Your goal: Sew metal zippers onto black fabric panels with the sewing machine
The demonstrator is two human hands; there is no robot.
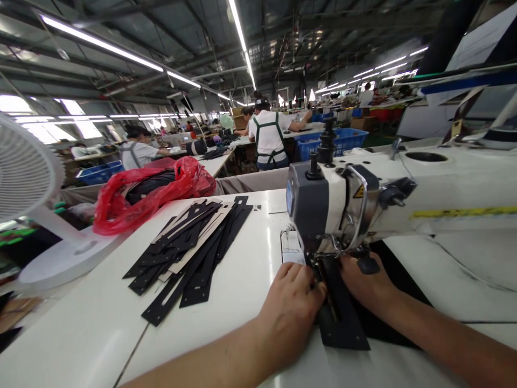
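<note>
A black slotted strip (pixel 342 330) lies under the head of a white and grey sewing machine (pixel 329 199), its near end pointing toward me. My left hand (pixel 288 310) is closed at the strip's left edge, fingers curled beside the needle area. On the strip's other side, my right hand (pixel 369 283) rests against its right edge; its fingertips are hidden behind the machine's parts. Beneath my right hand and forearm spreads a larger black panel (pixel 398 269). To the left sits a loose pile of black and beige slotted strips (pixel 189 242).
A white fan (pixel 72 248) and a red plastic bag (pixel 161 186) holding dark material stand at the table's left. The machine arm (pixel 456 183) spans the right side. Beyond the table are a person in a green-strapped apron (pixel 269 132) and a blue crate (pixel 343 141).
</note>
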